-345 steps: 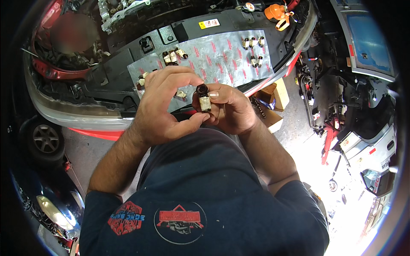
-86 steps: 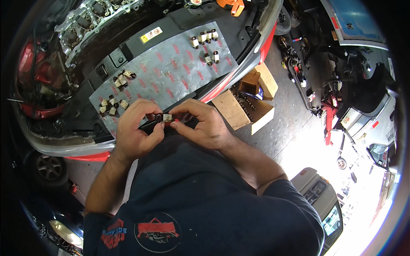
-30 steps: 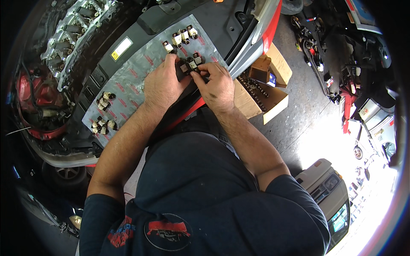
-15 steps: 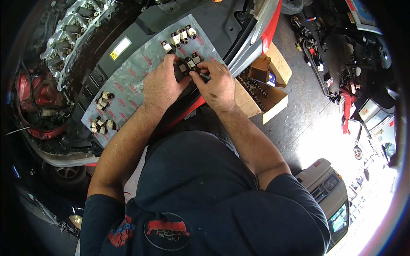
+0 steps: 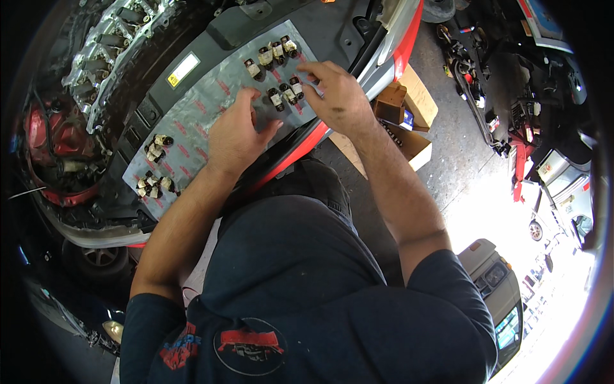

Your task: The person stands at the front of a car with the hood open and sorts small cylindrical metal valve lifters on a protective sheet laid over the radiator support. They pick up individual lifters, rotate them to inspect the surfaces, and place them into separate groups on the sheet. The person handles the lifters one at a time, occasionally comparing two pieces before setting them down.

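Note:
A silver sheet with red print (image 5: 195, 105) covers the dark front panel of a car's engine bay. On its right part stands a front row of three small dark metal parts with whitish tape on them (image 5: 288, 93), rocker arms by their look. Behind is a row of several similar taped parts (image 5: 277, 52). My left hand (image 5: 235, 133) is open just left of the front row, thumb and fingers apart, holding nothing. My right hand (image 5: 338, 96) hovers by the right end of both rows, open, fingers spread. More taped parts lie in two clusters (image 5: 155, 148) at the sheet's left end.
An opened engine with a bare metal top (image 5: 105, 54) is at the upper left. The red bumper edge (image 5: 297, 152) runs between my body and the sheet. Open cardboard boxes (image 5: 419, 148) stand on the floor at right, a long lobed shaft partly visible in one. A red jack-like tool (image 5: 521, 160) is farther right.
Both hands have let go of the front-row parts and drawn apart, left hand to the left and down, right hand to the right. The three parts now stand side by side in plain view.

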{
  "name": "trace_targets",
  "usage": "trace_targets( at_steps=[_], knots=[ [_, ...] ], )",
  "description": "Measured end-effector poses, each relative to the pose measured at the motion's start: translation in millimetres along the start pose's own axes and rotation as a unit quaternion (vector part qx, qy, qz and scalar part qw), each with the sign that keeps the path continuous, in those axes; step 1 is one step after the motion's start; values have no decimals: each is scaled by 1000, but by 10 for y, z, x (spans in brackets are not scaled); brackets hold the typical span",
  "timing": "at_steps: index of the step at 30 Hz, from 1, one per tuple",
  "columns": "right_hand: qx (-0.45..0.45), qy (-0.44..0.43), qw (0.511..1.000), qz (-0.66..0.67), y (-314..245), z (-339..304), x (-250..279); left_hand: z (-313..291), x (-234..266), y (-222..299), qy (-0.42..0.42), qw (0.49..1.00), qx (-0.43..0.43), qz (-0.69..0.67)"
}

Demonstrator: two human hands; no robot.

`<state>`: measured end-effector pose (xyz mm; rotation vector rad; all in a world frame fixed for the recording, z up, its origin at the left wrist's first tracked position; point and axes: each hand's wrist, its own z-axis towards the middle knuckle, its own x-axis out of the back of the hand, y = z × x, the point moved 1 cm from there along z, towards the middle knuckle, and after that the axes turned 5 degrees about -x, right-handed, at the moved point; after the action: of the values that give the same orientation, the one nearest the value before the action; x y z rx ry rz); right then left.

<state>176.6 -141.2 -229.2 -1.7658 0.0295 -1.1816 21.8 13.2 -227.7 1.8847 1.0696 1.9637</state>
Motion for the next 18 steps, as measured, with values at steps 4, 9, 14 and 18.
trace_targets(
  at_steps=[4,9,14,18],
  knots=[
    [-65,-66,995,-46,-81,173,5,-93,77,12,3,1000,8,-21],
    [-118,-97,987,-46,-141,274,13,-187,166,52,11,999,5,-35],
    [-196,-40,978,-53,-125,85,62,-231,182,59,16,999,5,-41],
    [-197,-49,979,-8,-83,-63,32,-135,99,33,20,999,-8,-28]
  ],
)
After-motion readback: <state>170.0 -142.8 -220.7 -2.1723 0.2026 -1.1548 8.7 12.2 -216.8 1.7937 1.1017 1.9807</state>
